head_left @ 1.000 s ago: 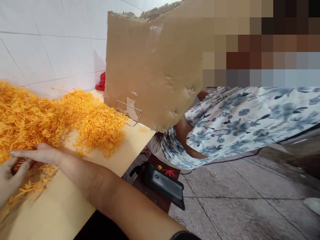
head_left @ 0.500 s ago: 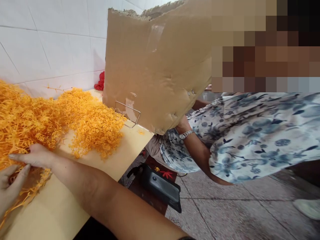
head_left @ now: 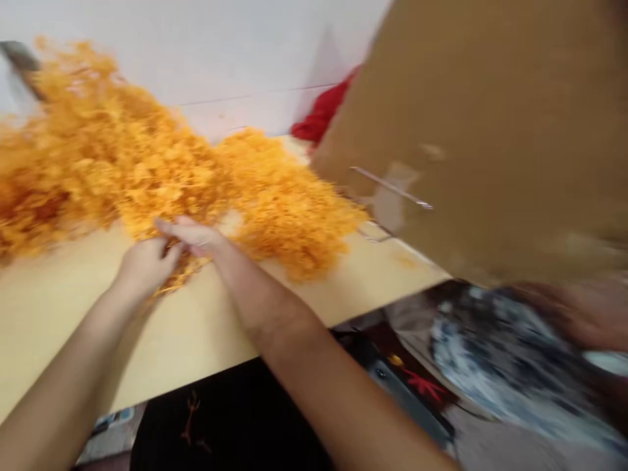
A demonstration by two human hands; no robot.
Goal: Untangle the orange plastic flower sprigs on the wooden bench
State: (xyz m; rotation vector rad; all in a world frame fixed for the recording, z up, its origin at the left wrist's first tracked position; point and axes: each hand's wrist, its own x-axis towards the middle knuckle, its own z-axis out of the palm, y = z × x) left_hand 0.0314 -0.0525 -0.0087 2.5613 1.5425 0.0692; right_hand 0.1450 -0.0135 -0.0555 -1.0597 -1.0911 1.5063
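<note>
In the head view, a large heap of orange foliage [head_left: 147,157] lies on the counter [head_left: 39,314], left of a smaller orange bunch [head_left: 299,222]. A cardboard panel [head_left: 490,131] stands at the right, with a red bundle [head_left: 324,114] partly hidden behind it. The left hand [head_left: 142,265] and the right hand [head_left: 189,234] are brought together at the near edge of the heap, beside thin orange stems [head_left: 184,269]. In each grip the fingers are partly curled; because of blur, it cannot be told whether the stems are pinched. For sound handling, the stems should be taken near their bare ends, between thumb and forefinger. Tension should be applied lightly, as the fine sprigs appear liable to tangle. The smaller bunch should be kept well apart from the heap.
</note>
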